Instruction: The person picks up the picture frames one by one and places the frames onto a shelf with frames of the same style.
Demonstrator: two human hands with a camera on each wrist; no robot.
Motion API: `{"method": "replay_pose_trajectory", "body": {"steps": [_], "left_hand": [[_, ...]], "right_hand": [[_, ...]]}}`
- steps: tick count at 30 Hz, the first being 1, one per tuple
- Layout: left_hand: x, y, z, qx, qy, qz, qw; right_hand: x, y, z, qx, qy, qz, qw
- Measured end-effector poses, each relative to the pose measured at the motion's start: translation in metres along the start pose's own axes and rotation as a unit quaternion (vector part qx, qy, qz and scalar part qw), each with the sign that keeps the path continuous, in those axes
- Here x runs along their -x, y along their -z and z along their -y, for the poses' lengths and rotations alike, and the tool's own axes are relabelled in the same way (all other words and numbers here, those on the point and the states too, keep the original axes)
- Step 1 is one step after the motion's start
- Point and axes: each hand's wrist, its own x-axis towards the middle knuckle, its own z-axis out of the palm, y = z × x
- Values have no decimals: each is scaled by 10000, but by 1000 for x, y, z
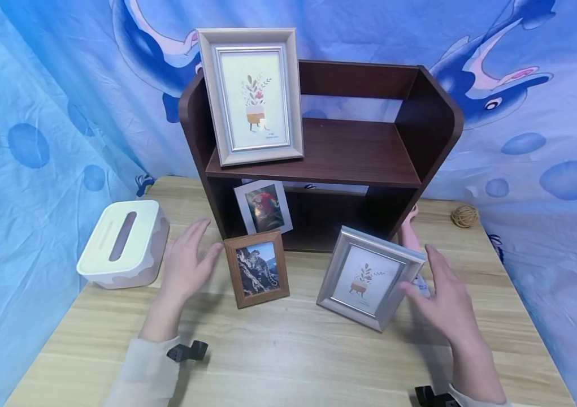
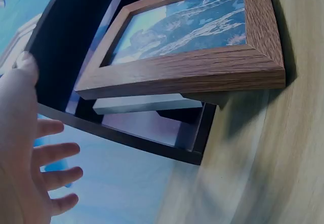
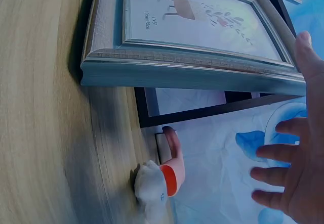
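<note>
My left hand (image 1: 186, 265) is held above the table with its fingers spread, just left of a brown wooden photo frame (image 1: 257, 270). That frame stands tilted back and shows a leopard on rocks. On the other side, my right hand (image 1: 445, 302) has straight, parted fingers beside a silver photo frame (image 1: 364, 280) with a plant drawing. Its thumb is close to the frame's right edge; whether it touches I cannot tell. In the right wrist view the silver frame (image 3: 192, 67) leans back, and the right fingers hold nothing. The left wrist view shows the brown frame (image 2: 187, 64) apart from the left fingers.
A dark brown two-tier shelf (image 1: 359, 150) stands behind. It holds a larger champagne-coloured frame (image 1: 255, 102) above and a white parrot frame (image 1: 266, 206) below. A tissue box (image 1: 122, 243) is at left. A pink-and-white object (image 1: 410, 234) and a twine ball (image 1: 464, 216) are at right.
</note>
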Motion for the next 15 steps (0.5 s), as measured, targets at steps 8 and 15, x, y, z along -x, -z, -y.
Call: {"method": "replay_pose_trajectory", "body": {"steps": [8,15], "left_hand": [[-15,-15,10,1575,450,-1098,9804],[-34,-20,10,2359,858,-1204,9605]], "right_hand": [[-1,-8,-7,-1177,358,-666,9902],[1,-16,-10,-2220,669,-835,9692]]}}
